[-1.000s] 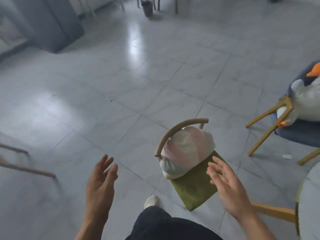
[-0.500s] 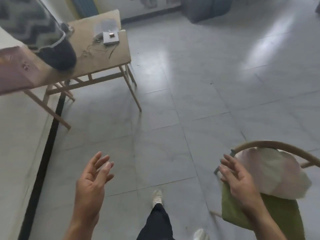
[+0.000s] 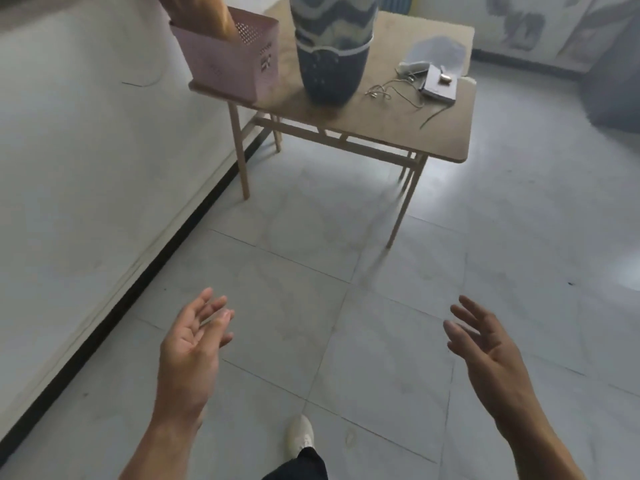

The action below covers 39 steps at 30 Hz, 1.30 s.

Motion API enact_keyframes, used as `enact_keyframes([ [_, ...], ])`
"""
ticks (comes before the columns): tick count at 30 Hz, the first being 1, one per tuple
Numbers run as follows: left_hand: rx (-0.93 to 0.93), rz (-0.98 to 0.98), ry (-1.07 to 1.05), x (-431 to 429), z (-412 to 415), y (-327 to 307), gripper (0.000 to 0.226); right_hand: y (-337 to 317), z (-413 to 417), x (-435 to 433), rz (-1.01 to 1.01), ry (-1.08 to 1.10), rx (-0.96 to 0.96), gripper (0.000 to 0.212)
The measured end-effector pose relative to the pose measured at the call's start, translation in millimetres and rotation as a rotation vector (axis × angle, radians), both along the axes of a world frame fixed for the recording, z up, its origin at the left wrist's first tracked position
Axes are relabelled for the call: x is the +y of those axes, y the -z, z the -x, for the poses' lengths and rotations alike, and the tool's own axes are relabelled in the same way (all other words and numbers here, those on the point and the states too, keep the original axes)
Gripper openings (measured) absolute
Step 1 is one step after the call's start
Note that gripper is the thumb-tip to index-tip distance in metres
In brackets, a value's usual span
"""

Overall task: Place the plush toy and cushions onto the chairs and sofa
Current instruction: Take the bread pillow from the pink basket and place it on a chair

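Observation:
A dark cushion (image 3: 330, 46) with a wavy grey and cream pattern stands on end on a wooden table (image 3: 446, 133) ahead of me. Beside it, a pink perforated basket (image 3: 230, 58) holds an orange-brown soft item (image 3: 207, 13), cut off by the top edge. My left hand (image 3: 192, 351) and my right hand (image 3: 491, 355) hover low over the tiled floor, well short of the table, both empty with fingers spread. No chair or sofa is in view.
A small dark box (image 3: 438, 85), a tangled cable (image 3: 398, 95) and a grey cloth (image 3: 436, 51) lie on the table's right half. A white wall with a black skirting line (image 3: 138, 282) runs along the left. My shoe (image 3: 299, 436) steps forward on the tiles.
The view has swung left, away from the green chair with the pink and white cushion, which has left the frame. The table now lies straight ahead and closer. Both hands stay empty.

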<state>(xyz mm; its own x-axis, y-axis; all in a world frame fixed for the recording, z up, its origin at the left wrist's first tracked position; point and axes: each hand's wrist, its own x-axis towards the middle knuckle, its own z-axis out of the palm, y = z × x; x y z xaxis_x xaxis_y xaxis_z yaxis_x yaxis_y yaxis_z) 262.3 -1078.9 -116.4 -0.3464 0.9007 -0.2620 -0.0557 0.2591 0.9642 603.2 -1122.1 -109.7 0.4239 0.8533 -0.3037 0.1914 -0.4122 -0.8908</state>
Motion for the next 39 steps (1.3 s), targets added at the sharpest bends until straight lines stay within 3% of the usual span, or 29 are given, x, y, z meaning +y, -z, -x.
enact_keyframes([
  [7, 0.023, -0.059, -0.004, 143.4, 46.0, -24.9, 0.036, -14.6, 60.1, 154.7, -0.106, -0.13, 0.001, 0.054],
  [12, 0.061, -0.013, 0.013, 253.2, 52.0, -3.8, 0.035, 19.2, 72.0, 256.3, -0.084, -0.089, 0.05, 0.053],
  [17, 0.095, 0.012, -0.046, 388.3, 62.4, 2.5, 0.034, 50.8, 82.9, 419.8, -0.058, -0.161, 0.028, 0.052],
  [25, 0.147, -0.097, -0.179, 572.5, 124.7, -64.4, 0.042, -18.3, 155.6, 690.1, -0.188, -0.433, -0.018, 0.05],
  [30, 0.098, -0.09, -0.279, 650.8, 177.0, -45.8, 0.043, -22.8, 216.2, 797.9, -0.199, -0.518, -0.042, 0.063],
  [35, 0.1, 0.001, -0.156, 759.4, 241.8, 1.0, 0.042, 13.8, 280.2, 877.9, -0.156, -0.427, -0.169, 0.056],
  [39, 0.158, 0.028, -0.023, 858.0, 316.4, -11.1, 0.044, 4.7, 328.5, 927.2, -0.12, -0.362, -0.162, 0.061],
])
